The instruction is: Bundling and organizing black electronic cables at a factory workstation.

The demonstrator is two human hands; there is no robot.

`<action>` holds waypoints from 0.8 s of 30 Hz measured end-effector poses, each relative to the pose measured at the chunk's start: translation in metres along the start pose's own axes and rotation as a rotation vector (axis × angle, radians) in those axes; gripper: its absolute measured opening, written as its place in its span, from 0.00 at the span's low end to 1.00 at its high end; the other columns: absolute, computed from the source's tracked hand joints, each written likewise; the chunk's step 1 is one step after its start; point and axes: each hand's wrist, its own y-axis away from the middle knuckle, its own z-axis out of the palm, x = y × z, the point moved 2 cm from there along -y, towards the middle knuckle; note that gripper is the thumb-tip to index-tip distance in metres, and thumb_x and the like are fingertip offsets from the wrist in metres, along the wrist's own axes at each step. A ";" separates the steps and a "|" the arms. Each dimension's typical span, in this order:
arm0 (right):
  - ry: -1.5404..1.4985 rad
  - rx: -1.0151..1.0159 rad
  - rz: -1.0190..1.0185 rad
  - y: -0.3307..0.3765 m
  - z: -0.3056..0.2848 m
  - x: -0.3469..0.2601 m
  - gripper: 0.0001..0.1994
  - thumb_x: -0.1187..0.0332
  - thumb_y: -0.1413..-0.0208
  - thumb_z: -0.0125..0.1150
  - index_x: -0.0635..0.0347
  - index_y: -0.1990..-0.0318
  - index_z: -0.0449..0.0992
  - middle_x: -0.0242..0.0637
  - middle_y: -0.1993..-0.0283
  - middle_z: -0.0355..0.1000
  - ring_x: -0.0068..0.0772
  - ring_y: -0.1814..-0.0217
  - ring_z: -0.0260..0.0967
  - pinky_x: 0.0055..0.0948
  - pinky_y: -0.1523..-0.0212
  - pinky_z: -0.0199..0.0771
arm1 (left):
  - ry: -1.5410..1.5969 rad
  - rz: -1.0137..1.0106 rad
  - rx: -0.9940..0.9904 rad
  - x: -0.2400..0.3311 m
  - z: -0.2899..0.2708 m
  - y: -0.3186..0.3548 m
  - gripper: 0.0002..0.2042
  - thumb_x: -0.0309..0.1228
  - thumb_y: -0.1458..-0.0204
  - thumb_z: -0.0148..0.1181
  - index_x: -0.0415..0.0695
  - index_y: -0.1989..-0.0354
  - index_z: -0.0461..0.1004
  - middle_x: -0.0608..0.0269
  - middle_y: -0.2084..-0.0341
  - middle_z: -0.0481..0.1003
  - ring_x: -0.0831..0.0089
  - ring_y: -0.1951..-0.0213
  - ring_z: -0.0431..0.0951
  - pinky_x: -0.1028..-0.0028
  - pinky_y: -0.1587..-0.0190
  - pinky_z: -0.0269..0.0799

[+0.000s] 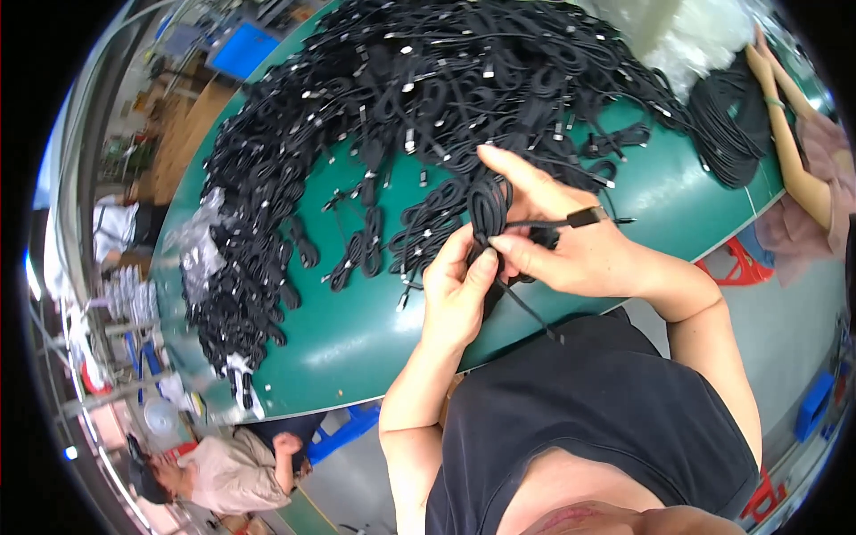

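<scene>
**Black cable bundle point(489, 203) was pinched by left hand point(453, 290) and right hand point(584, 254)**

At the bottom of the frame was the wearer's black top point(588, 401). Just above, right of centre, the hands held the bundle over the table's near edge. The left thumb and fingers pinched its narrow waist; the right thumb pressed there too, its fingers stretched out behind the loops. The bundle was matte black, its slim cord folded into long, rounded loops that stood up from the grip. One end crossed the right palm to a flat, dark plug point(585, 217); a loose tail point(532, 308) slanted down to the right. Beyond, a green table point(330, 343) bore a heap of similar black cables point(428, 98), dotted with silvery tips, arching from the left to the top. At upper right, another person's hands point(761, 67) reached by a large black coil point(727, 125).
</scene>
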 end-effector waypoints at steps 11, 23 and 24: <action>1.047 0.101 -0.650 -0.013 0.004 0.005 0.12 0.71 0.65 0.59 0.59 0.68 0.73 0.31 0.69 0.66 0.31 0.63 0.66 0.37 0.55 0.67 | 0.224 -0.086 0.241 0.002 -0.040 0.013 0.17 0.30 0.45 0.50 0.36 0.49 0.63 0.55 0.70 0.72 0.76 0.80 0.69 0.82 0.81 0.62; 0.908 -0.060 -0.581 -0.027 -0.004 0.004 0.04 0.72 0.59 0.60 0.57 0.74 0.70 0.30 0.76 0.63 0.31 0.65 0.64 0.48 0.43 0.52 | 0.759 0.017 -0.238 0.008 -0.048 0.015 0.34 0.46 0.48 0.42 0.31 0.40 0.49 0.36 0.68 0.70 0.64 0.81 0.70 0.73 0.78 0.68; 0.809 -0.077 -0.514 -0.026 -0.006 0.003 0.04 0.73 0.58 0.60 0.57 0.74 0.70 0.31 0.75 0.64 0.33 0.65 0.64 0.45 0.45 0.54 | 0.758 0.016 -0.235 0.007 -0.051 0.016 0.34 0.46 0.48 0.42 0.31 0.40 0.49 0.36 0.68 0.70 0.64 0.81 0.70 0.73 0.78 0.68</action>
